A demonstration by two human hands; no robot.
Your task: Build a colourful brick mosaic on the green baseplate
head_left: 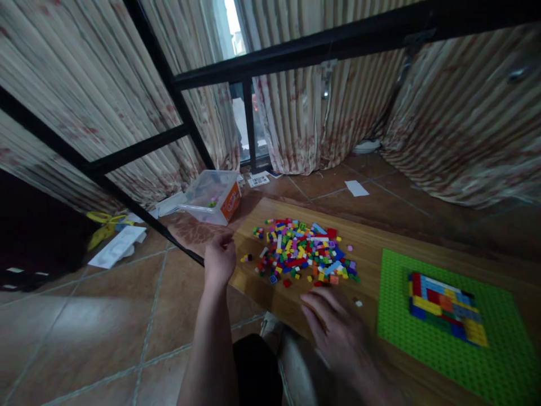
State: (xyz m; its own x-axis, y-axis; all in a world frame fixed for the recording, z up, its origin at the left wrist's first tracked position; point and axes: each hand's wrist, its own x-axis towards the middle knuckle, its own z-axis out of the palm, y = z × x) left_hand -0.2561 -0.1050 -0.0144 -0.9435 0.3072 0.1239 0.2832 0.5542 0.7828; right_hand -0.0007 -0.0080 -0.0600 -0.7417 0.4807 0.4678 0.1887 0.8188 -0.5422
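A heap of small coloured bricks (302,251) lies on a low wooden board (372,248). To its right sits a green baseplate (443,349) with a block of joined bricks (446,307) built on it. My left hand (218,258) rests at the board's left edge, fingers curled over the edge, beside the heap. My right hand (333,327) lies flat on the board just in front of the heap, fingers stretched out, holding nothing.
A clear plastic tub with an orange label (213,195) stands on the tiled floor beyond the board. Black metal bars (139,148) cross the left and top. Curtains (465,113) hang behind. Papers (116,247) and a yellow object (103,223) lie at left.
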